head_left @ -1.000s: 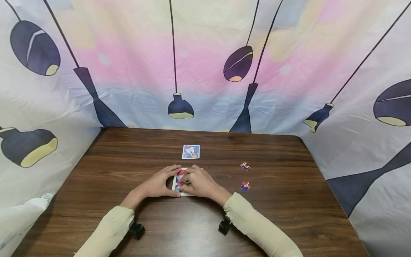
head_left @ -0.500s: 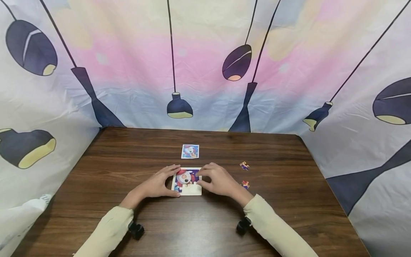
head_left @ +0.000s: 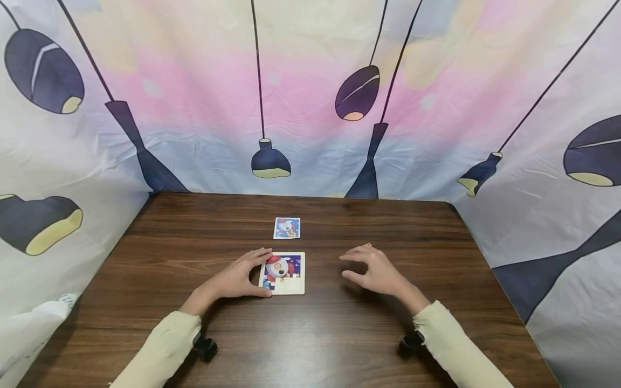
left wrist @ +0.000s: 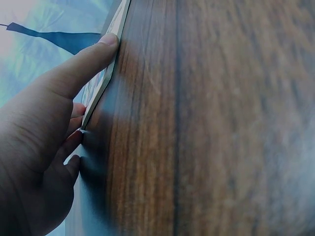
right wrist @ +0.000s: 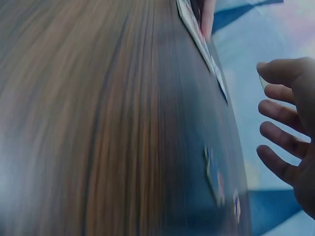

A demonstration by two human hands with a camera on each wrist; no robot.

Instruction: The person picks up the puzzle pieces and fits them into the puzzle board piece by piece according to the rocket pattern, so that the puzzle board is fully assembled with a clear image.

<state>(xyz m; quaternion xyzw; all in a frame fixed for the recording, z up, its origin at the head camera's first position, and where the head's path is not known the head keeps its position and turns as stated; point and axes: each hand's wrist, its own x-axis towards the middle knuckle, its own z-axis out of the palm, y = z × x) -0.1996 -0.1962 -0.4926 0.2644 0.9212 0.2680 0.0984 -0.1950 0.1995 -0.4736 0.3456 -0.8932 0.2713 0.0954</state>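
Observation:
A small square jigsaw puzzle board (head_left: 293,287) with a cream frame lies on the table; its picture shows a white, red-capped cartoon figure. Bare cream shows at its lower right. My left hand (head_left: 237,277) holds the board's left side, thumb at the near edge and fingers at the far corner. To the right, my right hand (head_left: 378,272) hovers above the table with spread, loosely bent fingers and nothing between them. Two loose puzzle pieces (right wrist: 214,177) appear in the right wrist view. From the head, only a bit of one piece (head_left: 368,245) shows behind the right hand.
A square picture card (head_left: 287,228) with a similar cartoon figure lies beyond the board. The brown wooden table (head_left: 204,226) ends at a hanging cloth (head_left: 315,97) printed with lamps, at the back and both sides.
My right hand has come off the board and moved right, over the loose pieces, uncovering the board's right side. The left hand keeps its place at the board.

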